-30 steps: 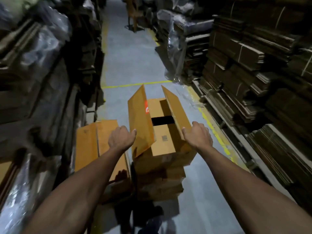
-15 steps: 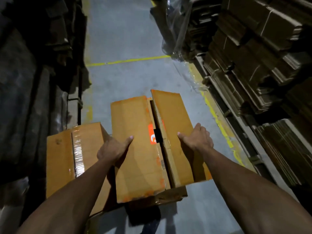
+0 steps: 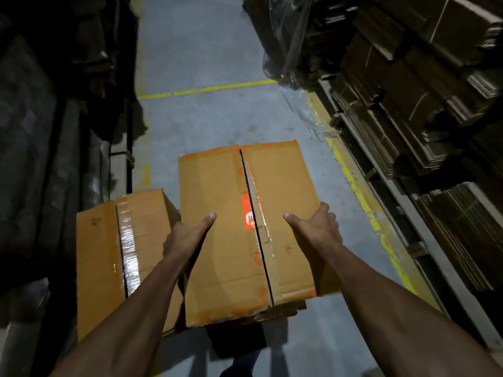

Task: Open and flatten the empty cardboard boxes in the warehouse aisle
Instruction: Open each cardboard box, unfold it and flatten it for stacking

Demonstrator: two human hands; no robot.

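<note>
A tan cardboard box with an orange label stands in the aisle in front of me, its two top flaps folded down and nearly meeting along a middle seam. My left hand grips the box's left edge, thumb lying on the left flap. My right hand grips the right edge, thumb on the right flap. A second box, sealed with shiny clear tape, stands against it on the left.
Stacks of flattened cardboard fill the racks on the right, some under clear plastic wrap. Dark wrapped stacks line the left. Grey floor with yellow lines runs ahead.
The box's top flaps stood upright and open a second ago; they now lie folded down. My hands went from the flaps to the box's side edges, and my view tilted downward.
</note>
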